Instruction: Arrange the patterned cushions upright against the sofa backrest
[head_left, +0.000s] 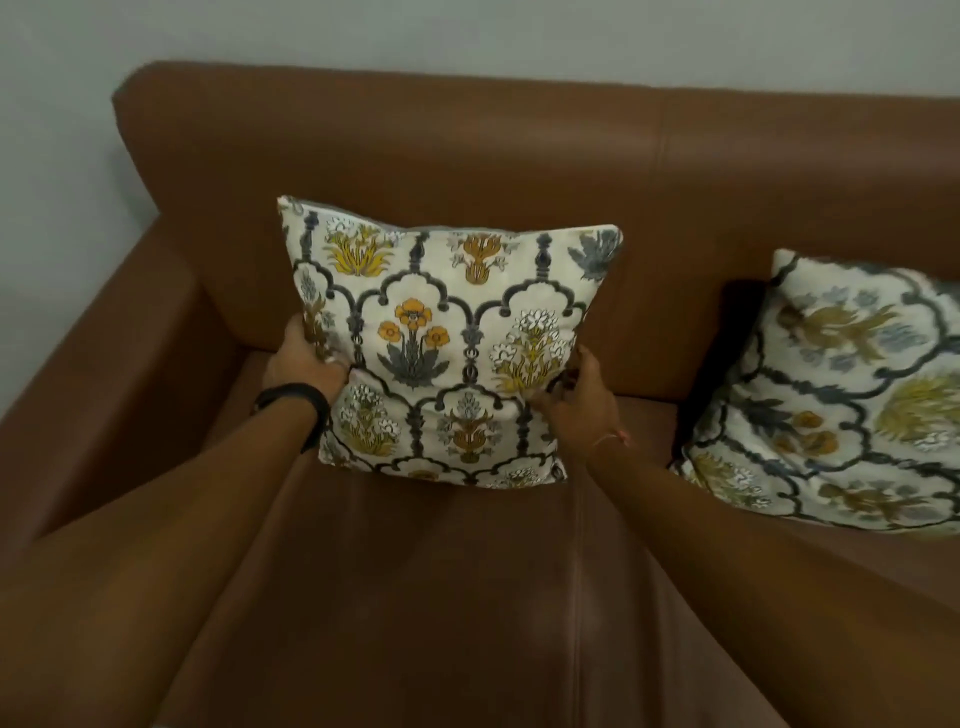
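Note:
A white cushion (441, 343) with grey arches and yellow and orange flowers stands upright on the brown leather sofa seat, leaning on the backrest (467, 156). My left hand (304, 358) grips its left edge, a black band on the wrist. My right hand (576, 400) grips its lower right edge. A second cushion (841, 400) of the same pattern leans against the backrest at the right, partly cut off by the frame edge.
The sofa's left armrest (104, 353) runs down the left side. The brown seat (441, 597) stretches toward me between my forearms. A pale grey wall (467, 31) rises behind the sofa.

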